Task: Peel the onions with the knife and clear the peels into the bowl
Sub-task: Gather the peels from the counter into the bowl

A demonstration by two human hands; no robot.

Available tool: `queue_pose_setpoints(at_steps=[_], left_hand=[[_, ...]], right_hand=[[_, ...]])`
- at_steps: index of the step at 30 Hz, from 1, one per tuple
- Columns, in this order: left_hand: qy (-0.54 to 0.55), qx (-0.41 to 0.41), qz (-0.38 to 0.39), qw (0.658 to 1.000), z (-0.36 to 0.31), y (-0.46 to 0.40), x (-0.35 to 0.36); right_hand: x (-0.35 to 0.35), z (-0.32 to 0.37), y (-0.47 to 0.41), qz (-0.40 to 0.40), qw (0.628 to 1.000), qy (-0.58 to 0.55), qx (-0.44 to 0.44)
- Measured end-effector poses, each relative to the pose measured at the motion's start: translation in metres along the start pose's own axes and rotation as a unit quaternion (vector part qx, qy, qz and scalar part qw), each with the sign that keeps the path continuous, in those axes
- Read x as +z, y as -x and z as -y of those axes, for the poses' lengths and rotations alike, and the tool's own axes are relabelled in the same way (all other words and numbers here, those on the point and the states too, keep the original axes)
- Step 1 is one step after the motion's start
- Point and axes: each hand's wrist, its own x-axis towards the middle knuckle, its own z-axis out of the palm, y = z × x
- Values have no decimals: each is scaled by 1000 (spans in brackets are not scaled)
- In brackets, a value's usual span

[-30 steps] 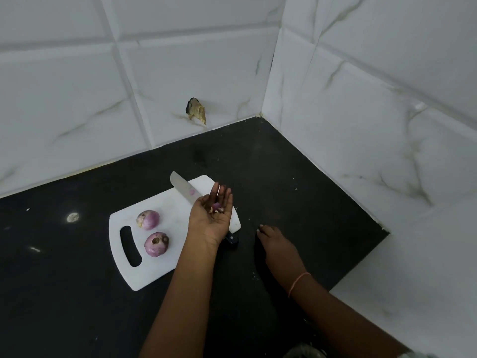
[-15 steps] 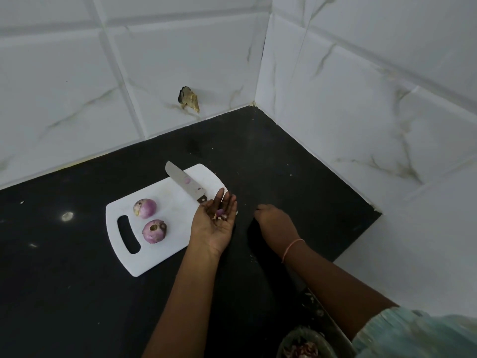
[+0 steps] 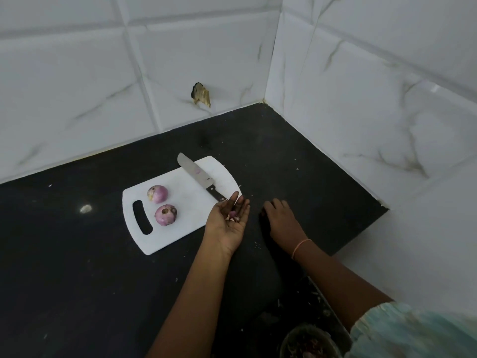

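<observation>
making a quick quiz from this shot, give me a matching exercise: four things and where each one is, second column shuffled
Things:
1. knife
2. peels
3. bowl
4. right hand

Places:
A. at the bottom edge of the view
B. palm down on the black counter
C. lying on the white cutting board
D. in the upturned left hand

Pairs: 1-C, 2-D, 3-A, 4-B

L hand (image 3: 227, 223): palm up, cupping peel bits (image 3: 232, 215), by board (image 3: 180, 202) edge
R hand (image 3: 281, 218): palm down on counter (image 3: 77, 267)
Board: 2 onions (image 3: 165, 215), knife (image 3: 200, 178)
Bowl (image 3: 309, 343): btm edge, peels inside
</observation>
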Motion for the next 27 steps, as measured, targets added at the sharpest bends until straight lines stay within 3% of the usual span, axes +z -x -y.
queue_pose_setpoints(at_steps=[3,5,7,9,11,15,17,22,27], left_hand=[[-9,9,-10,1000,13,4,-2],[-15,16,-16,1000,26,9,-4],[-25,16,-15,999,43,13,-4],[-34,11,-6,999,68,23,-3],[-53,-3,5,999,103,34,-1],[-108,-53,6,993,184,50,-8],[-134,-82,-3,988,225,50,-19],[-213,-137,-17,967,323,24,-85],[-213,-184,-86,956,390,-11,-159]], right_hand=[[7,-2,17,-36,999,-36,-18],[5,-4,29,-43,989,-143,15],[-6,-4,40,-59,930,-340,126],[-20,-4,60,-90,831,-508,210],[-36,-6,91,-117,781,-572,221],[-50,-27,163,-136,838,-481,218],[-37,-49,197,-141,847,-449,247],[23,-102,272,-181,815,-440,332],[101,-155,337,-151,783,-437,416]])
